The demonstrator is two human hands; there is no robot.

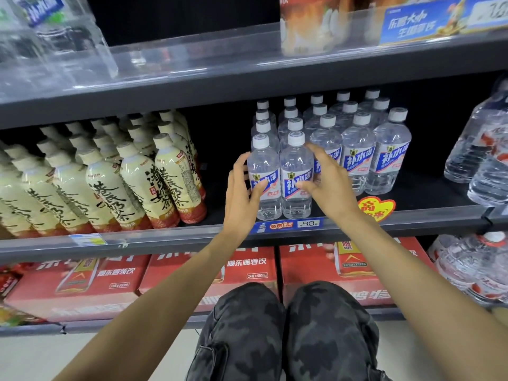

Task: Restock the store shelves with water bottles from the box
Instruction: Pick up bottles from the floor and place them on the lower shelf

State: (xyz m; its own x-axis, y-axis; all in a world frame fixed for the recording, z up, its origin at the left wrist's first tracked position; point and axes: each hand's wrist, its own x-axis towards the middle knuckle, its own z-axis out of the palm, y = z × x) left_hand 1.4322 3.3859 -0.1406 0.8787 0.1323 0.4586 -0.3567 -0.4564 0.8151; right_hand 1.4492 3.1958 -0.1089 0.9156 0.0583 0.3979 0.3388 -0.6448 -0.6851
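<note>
Two clear water bottles with white caps and blue labels stand side by side at the front of the middle shelf point(165, 237). My left hand point(242, 191) wraps the left bottle point(265, 166) from its left side, thumb across the label. My right hand point(328, 182) grips the right bottle point(295, 163) from its right side. Both bottles stand upright on the shelf. Behind and to the right, several more of the same bottles point(357, 149) stand in rows. No box is in view.
Cream milk-tea bottles point(115, 182) fill the shelf's left part, with a dark gap between them and the water. Large water jugs point(478, 149) stand at the right. Red drink cartons point(214, 273) line the bottom shelf. My knees point(288, 325) are close to the shelving.
</note>
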